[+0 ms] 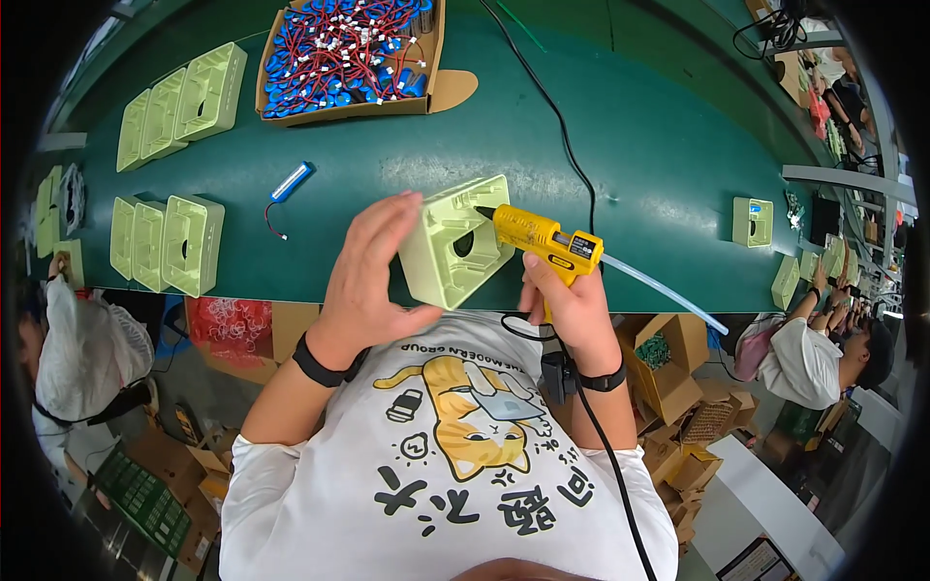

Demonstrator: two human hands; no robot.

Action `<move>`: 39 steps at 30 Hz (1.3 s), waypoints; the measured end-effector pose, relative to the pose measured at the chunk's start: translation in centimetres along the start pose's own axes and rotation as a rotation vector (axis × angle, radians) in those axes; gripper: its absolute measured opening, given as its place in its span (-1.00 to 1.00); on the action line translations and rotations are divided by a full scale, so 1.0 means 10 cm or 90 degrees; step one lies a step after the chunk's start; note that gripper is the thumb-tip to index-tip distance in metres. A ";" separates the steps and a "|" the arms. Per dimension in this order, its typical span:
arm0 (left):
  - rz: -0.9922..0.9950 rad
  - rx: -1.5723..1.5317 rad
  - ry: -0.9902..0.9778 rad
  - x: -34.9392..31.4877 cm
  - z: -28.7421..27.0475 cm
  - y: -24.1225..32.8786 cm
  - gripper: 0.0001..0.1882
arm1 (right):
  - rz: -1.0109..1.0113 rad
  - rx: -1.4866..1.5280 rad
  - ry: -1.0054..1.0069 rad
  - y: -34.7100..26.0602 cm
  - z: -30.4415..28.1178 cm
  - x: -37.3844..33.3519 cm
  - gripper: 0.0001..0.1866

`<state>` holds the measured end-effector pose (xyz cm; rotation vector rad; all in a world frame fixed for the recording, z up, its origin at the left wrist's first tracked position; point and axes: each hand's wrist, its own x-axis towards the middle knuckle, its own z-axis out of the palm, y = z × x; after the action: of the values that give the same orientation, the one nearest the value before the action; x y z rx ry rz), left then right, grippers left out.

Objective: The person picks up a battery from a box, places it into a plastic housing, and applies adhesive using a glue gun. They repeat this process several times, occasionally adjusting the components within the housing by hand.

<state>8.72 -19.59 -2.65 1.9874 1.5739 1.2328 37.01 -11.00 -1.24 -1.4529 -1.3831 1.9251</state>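
Note:
My left hand (360, 271) grips a pale green plastic housing (424, 263) by its left side, fingers along the upper edge and thumb by the lower corner. The housing is tilted, its hollow side facing right, with a dark round hole inside. In my right hand (578, 312) is a yellow hot glue gun (528, 230), held by its handle. Its dark nozzle reaches into the housing near the upper inside wall; whether it touches is unclear. A translucent glue stick (668, 293) sticks out of the gun's back. A blue battery (291, 182) with a wired connector lies left of my left hand.
A cardboard box (453, 90) full of blue batteries with red and black wires stands at the back. Several green housings (194, 242) line the table's left. Another housing (753, 223) sits at the right. A black cable (557, 107) crosses the green table (659, 174). Other people work at both sides.

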 end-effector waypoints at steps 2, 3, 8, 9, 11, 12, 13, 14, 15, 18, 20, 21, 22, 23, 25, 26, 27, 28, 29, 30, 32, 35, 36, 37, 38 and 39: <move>-0.046 0.014 -0.005 -0.02 -0.03 -0.02 0.22 | -0.034 0.027 -0.012 -0.03 0.00 0.03 -0.57; -0.072 0.027 -0.016 -0.08 -0.01 -0.09 0.20 | -0.038 0.028 -0.023 -0.03 0.01 0.04 -0.57; -0.104 0.101 -0.018 -0.12 -0.27 -0.26 -0.08 | -0.038 0.027 -0.001 -0.01 0.02 0.03 -0.57; -0.093 0.118 -0.007 -0.13 -0.35 -0.30 -0.19 | -0.032 0.021 0.002 0.00 0.01 0.03 -0.56; -0.120 0.263 0.155 -0.15 -0.48 -0.61 -0.49 | -0.026 0.013 0.009 0.00 0.01 0.02 -0.56; -0.157 0.360 0.165 -0.13 -0.56 -0.71 -0.58 | -0.031 0.019 0.006 0.02 0.01 0.02 -0.56; -0.194 0.457 0.176 -0.09 -0.64 -0.74 -0.66 | -0.037 0.023 0.002 0.04 0.00 0.03 -0.56; -0.192 0.453 0.178 -0.14 -0.70 -0.82 -0.66 | -0.042 0.027 -0.001 0.05 -0.01 0.04 -0.55; -0.238 0.419 0.139 -0.23 -0.77 -0.93 -0.67 | -0.045 0.025 0.001 0.04 -0.02 0.05 -0.55; -0.323 0.339 0.052 -0.31 -0.80 -1.03 -0.67 | -0.048 0.033 -0.005 0.01 0.02 0.05 -0.55; -0.300 0.212 0.099 -0.22 -0.72 -0.83 -0.71 | -0.043 0.034 0.004 0.01 0.04 0.04 -0.55; -0.286 0.149 0.124 -0.15 -0.69 -0.70 -0.73 | -0.044 0.036 0.007 0.01 0.05 0.04 -0.55; -0.284 0.145 0.123 -0.07 -0.63 -0.53 -0.73 | -0.045 0.038 0.009 0.01 0.06 0.04 -0.55; -0.256 0.098 0.081 0.02 -0.56 -0.31 -0.72 | -0.045 0.035 0.011 0.02 0.06 0.03 -0.55; -0.229 0.052 0.042 0.14 -0.34 -0.07 -0.71 | -0.058 0.045 0.014 0.04 0.07 0.04 -0.55; -0.198 0.048 0.020 0.19 -0.22 -0.01 -0.73 | -0.065 0.050 0.013 0.05 0.07 0.04 -0.55; -0.166 0.044 -0.004 0.22 -0.13 0.03 -0.75 | -0.065 0.050 0.013 0.05 0.07 0.05 -0.55; -0.165 0.043 -0.004 0.24 -0.05 0.03 -0.75 | -0.059 0.051 0.011 0.06 0.06 0.04 -0.56; -0.145 0.082 -0.013 0.25 0.03 0.01 -0.77 | -0.053 0.052 0.009 0.07 0.05 0.03 -0.56; -0.125 0.121 -0.023 0.27 0.10 -0.02 -0.79 | -0.047 0.053 0.008 0.07 0.03 0.03 -0.56; -0.102 0.158 -0.035 0.29 0.18 -0.07 -0.82 | -0.052 0.052 0.007 0.08 0.04 0.04 -0.57; -0.067 0.182 -0.013 0.28 0.25 -0.13 -0.86 | -0.057 0.052 0.005 0.12 0.05 0.06 -0.57; -0.066 0.180 -0.015 0.26 0.27 -0.16 -0.86 | -0.055 0.057 0.002 0.13 0.04 0.07 -0.58; -0.064 0.183 -0.015 0.24 0.29 -0.19 -0.85 | -0.054 0.062 -0.001 0.14 0.04 0.07 -0.58; -0.061 0.187 -0.013 0.22 0.29 -0.22 -0.83 | -0.053 0.067 -0.005 0.14 0.03 0.08 -0.58; -0.060 0.191 -0.012 0.21 0.29 -0.23 -0.82 | -0.052 0.068 -0.004 0.15 0.03 0.07 -0.58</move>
<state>9.60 -16.12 -5.03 2.0619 1.9130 0.9876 36.81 -11.29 -2.87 -1.3224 -1.2994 1.9228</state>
